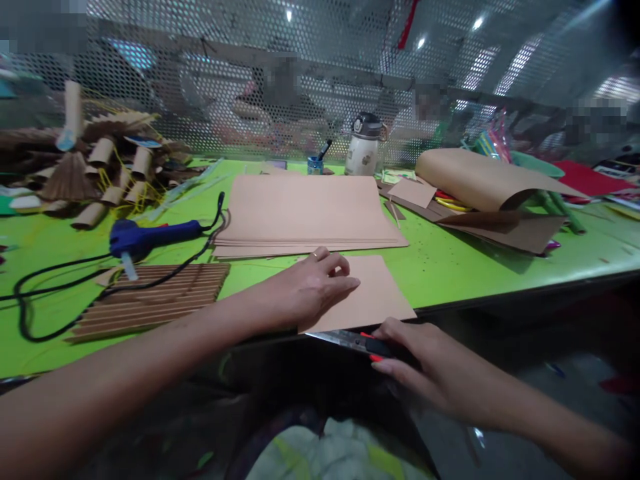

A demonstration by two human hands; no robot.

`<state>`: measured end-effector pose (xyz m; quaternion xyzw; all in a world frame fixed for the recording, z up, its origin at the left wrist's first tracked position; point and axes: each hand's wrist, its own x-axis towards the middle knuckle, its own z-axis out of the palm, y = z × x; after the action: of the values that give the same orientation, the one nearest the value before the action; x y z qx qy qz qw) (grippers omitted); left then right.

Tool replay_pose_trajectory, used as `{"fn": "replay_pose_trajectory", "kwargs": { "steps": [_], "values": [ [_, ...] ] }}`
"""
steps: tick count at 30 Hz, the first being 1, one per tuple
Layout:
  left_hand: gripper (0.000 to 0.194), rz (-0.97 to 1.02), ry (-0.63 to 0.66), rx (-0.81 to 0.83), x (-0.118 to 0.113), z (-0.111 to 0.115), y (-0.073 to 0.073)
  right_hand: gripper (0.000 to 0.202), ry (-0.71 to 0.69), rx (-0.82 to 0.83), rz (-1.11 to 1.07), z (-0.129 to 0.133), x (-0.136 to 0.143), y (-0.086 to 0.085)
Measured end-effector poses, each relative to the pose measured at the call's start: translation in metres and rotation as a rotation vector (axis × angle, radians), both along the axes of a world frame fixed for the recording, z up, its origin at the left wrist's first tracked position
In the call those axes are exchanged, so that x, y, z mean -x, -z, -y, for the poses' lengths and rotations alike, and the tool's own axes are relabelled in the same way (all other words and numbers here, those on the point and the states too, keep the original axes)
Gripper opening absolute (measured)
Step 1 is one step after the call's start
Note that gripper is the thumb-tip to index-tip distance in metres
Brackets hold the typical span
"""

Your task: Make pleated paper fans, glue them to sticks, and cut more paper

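Observation:
A small sheet of brown paper (380, 293) lies at the table's front edge. My left hand (320, 283) rests on its left part with bent fingers, holding it against the table; a ring shows on one finger. Just off the front edge, my right hand (415, 357) is closed around the black and red handles of a pair of scissors (345, 339). Their blades point left along the sheet's near edge; whether paper is between them I cannot tell. Behind the sheet lies a stack of larger brown paper (305, 210).
Left of the hands are a pleated brown paper piece (160, 300) and a blue glue gun (150, 239) with a looping black cord. Paper-tube crafts (100, 167) pile up farther left. A bottle (364, 147) stands behind the stack; a rolled brown sheet (480, 177) lies at right.

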<state>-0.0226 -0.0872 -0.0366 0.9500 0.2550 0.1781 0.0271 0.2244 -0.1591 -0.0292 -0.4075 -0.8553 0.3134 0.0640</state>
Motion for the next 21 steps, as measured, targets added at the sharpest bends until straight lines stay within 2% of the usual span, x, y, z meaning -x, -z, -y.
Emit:
{"fn": "replay_pose_trajectory", "kwargs": {
  "steps": [7,11,14,18,21],
  "values": [
    [0.024,-0.004,-0.001,0.006,0.000,0.000,0.001,0.020,-0.024,-0.030,0.006,-0.005,0.008,-0.002],
    [0.027,-0.034,-0.006,-0.001,0.001,-0.001,0.003,0.018,-0.095,0.046,0.039,0.001,0.010,-0.006],
    [0.027,-0.032,-0.008,-0.002,0.002,-0.002,0.005,0.019,-0.104,0.126,0.059,0.009,-0.005,-0.015],
    [0.026,0.022,-0.018,0.025,0.003,-0.001,0.007,0.022,0.004,0.123,-0.029,0.002,-0.037,-0.028],
    [0.027,0.084,-0.065,0.074,0.003,0.001,0.005,0.026,0.221,-0.010,-0.180,-0.029,-0.058,-0.029]
  ]
}}
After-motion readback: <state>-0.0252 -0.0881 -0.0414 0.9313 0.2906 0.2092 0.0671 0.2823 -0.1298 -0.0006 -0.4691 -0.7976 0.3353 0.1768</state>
